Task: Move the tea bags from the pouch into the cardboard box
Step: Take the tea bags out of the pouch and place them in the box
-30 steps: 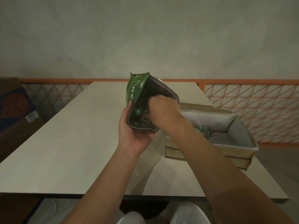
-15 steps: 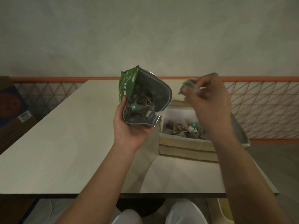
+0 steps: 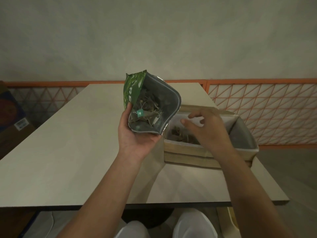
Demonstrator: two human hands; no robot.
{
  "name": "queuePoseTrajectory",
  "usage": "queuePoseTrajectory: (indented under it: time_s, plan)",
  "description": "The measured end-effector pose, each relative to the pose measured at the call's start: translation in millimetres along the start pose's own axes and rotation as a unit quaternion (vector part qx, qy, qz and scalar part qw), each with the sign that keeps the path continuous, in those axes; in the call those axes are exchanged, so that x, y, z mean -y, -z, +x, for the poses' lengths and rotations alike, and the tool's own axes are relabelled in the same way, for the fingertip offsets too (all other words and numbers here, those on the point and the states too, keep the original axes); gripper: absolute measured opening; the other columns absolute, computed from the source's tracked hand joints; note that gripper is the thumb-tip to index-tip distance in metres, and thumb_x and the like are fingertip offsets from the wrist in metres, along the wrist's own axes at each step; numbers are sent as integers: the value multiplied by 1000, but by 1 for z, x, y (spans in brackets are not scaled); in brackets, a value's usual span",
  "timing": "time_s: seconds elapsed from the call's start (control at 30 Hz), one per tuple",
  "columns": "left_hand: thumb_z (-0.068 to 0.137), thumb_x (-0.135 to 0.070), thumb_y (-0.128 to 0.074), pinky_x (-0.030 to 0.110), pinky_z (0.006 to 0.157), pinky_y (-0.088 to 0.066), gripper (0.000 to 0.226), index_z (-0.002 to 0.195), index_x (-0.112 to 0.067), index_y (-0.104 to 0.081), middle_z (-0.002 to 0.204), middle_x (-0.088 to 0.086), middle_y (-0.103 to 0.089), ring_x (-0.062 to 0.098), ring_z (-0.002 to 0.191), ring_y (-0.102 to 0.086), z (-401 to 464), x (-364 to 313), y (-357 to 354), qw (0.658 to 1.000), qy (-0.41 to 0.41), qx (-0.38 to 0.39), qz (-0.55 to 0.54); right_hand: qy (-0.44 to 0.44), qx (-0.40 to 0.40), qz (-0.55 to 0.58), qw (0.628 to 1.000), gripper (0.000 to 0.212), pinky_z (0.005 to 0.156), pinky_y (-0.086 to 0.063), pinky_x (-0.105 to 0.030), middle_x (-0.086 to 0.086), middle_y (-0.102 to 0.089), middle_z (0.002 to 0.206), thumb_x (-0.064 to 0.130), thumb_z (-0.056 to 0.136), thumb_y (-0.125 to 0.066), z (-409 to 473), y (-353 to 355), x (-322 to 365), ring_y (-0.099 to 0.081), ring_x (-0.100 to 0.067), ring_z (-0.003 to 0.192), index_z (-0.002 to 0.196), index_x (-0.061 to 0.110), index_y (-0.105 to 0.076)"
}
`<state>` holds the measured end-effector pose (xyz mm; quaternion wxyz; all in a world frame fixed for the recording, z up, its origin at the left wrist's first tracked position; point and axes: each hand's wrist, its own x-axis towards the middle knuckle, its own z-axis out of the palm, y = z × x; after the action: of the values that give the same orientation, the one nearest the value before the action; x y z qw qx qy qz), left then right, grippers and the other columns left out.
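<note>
Left hand (image 3: 137,134): grips the green pouch (image 3: 151,103) from below, thumb on its green side, mouth tilted toward the camera
Pouch: held above the surface (image 3: 68,143), just left of the cardboard box (image 3: 192,152), tea bags (image 3: 147,112) visible inside
Right hand (image 3: 205,129): hovers over the box, fingers loosely spread, holding nothing
Box: sits on the surface at right, more tea bags (image 3: 180,134) lying inside
Background: orange lattice railing (image 3: 257,109) behind
</note>
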<state>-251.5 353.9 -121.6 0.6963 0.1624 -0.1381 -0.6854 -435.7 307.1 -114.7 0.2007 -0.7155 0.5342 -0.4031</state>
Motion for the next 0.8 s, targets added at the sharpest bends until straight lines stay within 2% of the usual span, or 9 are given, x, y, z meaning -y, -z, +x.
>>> queuePoseTrajectory:
  time_s: [0.07,0.13,0.23,0.3,0.43,0.5,0.6,0.7,0.8]
  plan:
    - [86,-52,-62,44,97,-54,61,139,-21,-63,145,16,-58,35,136,-53,1,0,0,1000,-2,-1,2,61,-78,33,995,15,83,-48,-34,8,-51,103,38,84,-70,-4,-4,12,-53,-16,100,94,29,-62]
    - [90,-53,-58,43,94,-58,60,139,-19,-63,144,16,-59,35,131,-58,1,0,0,1000,-7,-5,9,129,-129,68,981,9,75,-45,-24,6,-53,94,27,85,-71,-8,-7,29,-52,-10,87,92,23,-68]
    - [94,-54,-54,37,83,-61,54,128,-15,-70,131,14,-67,31,108,-70,-1,2,-3,1000,-13,-12,20,240,-107,3,965,8,69,-40,-19,6,-57,79,18,83,-73,-10,-19,52,-51,-10,76,91,17,-75]
    - [92,-52,-55,34,86,-57,53,124,-14,-72,126,12,-68,26,106,-69,-3,2,-3,999,-16,-19,22,276,-55,-53,958,10,71,-43,-24,1,-62,80,18,83,-72,-7,-31,63,-56,-16,79,91,17,-77]
    - [85,-51,-59,33,85,-58,56,129,-17,-70,130,7,-69,24,118,-67,-4,0,2,999,-12,-28,28,279,34,-189,941,22,89,-41,-33,-3,-64,105,30,92,-59,6,-51,79,-58,-23,100,107,21,-74]
    - [84,-51,-60,34,91,-55,60,134,-18,-67,137,8,-66,23,126,-62,-4,-2,2,999,-11,-34,31,256,47,-264,929,28,96,-38,-35,-4,-61,113,35,94,-56,13,-58,84,-55,-23,108,114,19,-68]
    - [84,-51,-60,36,101,-50,62,135,-17,-66,137,9,-66,26,130,-60,-4,-4,2,999,-16,-31,25,233,50,-336,911,33,101,-36,-39,-8,-57,119,35,91,-61,16,-66,90,-51,-27,112,116,14,-65]
    - [84,-52,-60,38,108,-46,63,137,-17,-64,140,10,-64,27,134,-57,-3,-6,3,999,-20,-31,27,230,61,-344,908,32,102,-35,-39,-9,-54,122,31,90,-61,16,-65,92,-47,-28,116,117,14,-65]
    - [84,-53,-58,36,94,-54,63,136,-18,-65,140,10,-64,26,127,-62,-3,-9,4,998,-25,-32,38,231,96,-276,928,26,100,-36,-36,-7,-54,118,31,91,-58,15,-55,89,-45,-26,115,111,17,-66]
